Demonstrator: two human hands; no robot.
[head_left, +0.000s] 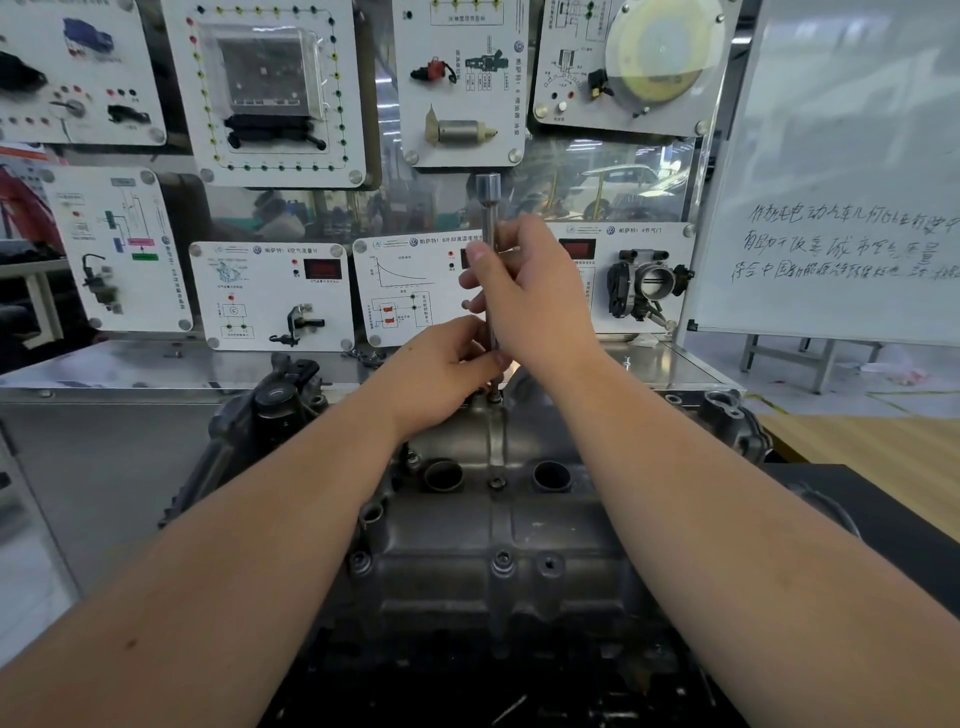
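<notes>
The upright extension bar (488, 213) stands just in front of the display panels (270, 291), leaving little room behind it. The left hand (441, 374) and right hand (530, 291) crowd either side. There is passage over the engine cover (519, 519) between the forearms, and over the wooden desk (883, 457) up to the whiteboard (841, 156).

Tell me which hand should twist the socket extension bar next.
Right, probably. The right hand is wrapped round the upright extension bar at mid-shaft, where it can twist. The left hand pinches the bar's lower end just above the engine cover, better suited to steadying it.
</notes>
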